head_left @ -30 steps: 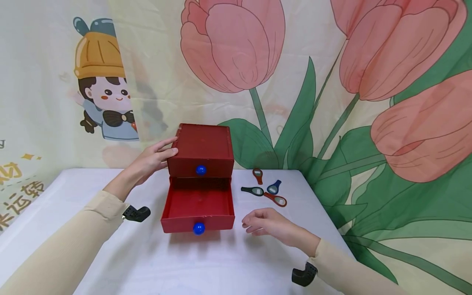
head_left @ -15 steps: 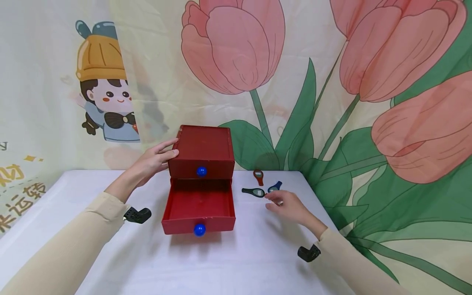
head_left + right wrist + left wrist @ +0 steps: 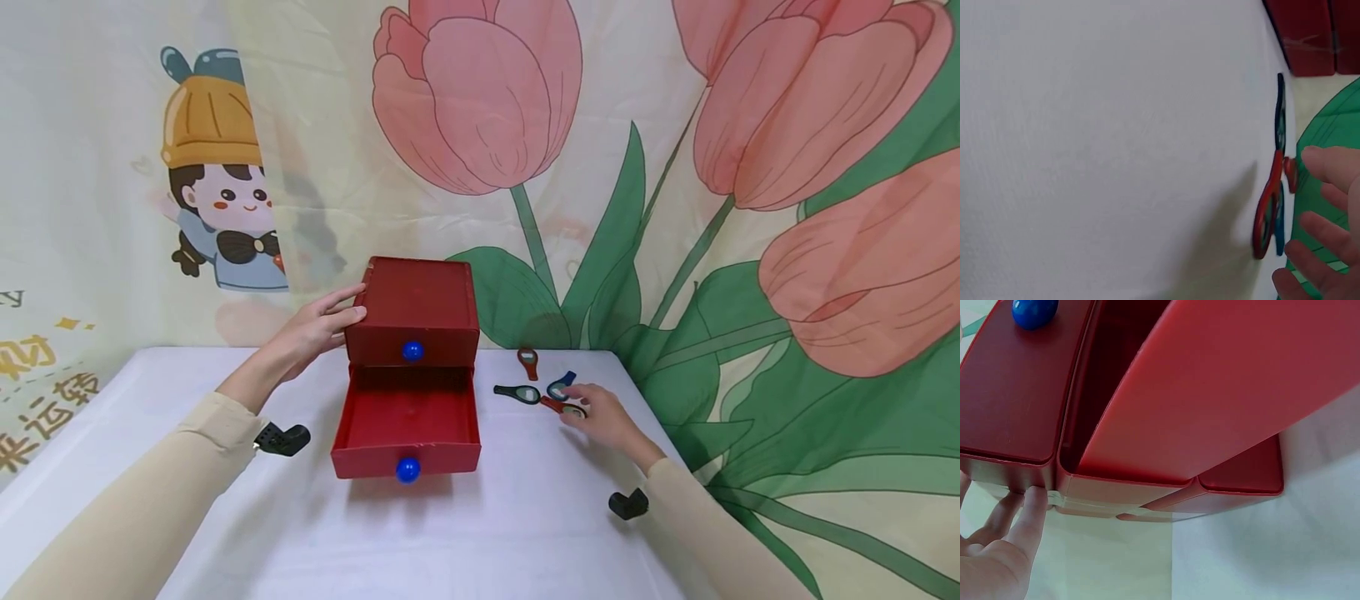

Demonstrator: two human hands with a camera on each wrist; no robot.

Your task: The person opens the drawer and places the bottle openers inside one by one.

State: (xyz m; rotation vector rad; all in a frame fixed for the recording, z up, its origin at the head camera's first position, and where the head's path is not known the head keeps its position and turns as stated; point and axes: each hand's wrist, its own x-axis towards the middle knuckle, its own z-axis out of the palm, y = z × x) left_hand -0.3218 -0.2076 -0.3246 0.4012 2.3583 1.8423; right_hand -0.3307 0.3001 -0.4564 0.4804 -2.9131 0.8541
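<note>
A dark red drawer cabinet [image 3: 420,292] with blue knobs stands on the table, one red drawer [image 3: 446,460] pulled out below the closed top drawer. My left hand [image 3: 315,332] rests on the cabinet's left side; in the left wrist view its fingers [image 3: 1030,519] lie extended against the wall. My right hand [image 3: 606,423] hovers, fingers loosely spread, above a red paddle-shaped item [image 3: 551,404] with an oval window. Close beside are a similar blue item [image 3: 558,389] and a dark green one [image 3: 516,393]. In the right wrist view a gap separates my fingers [image 3: 1319,234] from them.
Another orange-red paddle-shaped item [image 3: 528,363] lies near the table's back edge. The pulled-out drawer has a bare red floor. A white cloth covers the table [image 3: 517,533]. Behind it hangs a curtain [image 3: 322,142] printed with tulips. Each wrist wears a small black camera.
My right hand has moved from beside the open drawer up and right to the paddle-shaped items, partly covering the nearest red one. My left hand stays on the cabinet.
</note>
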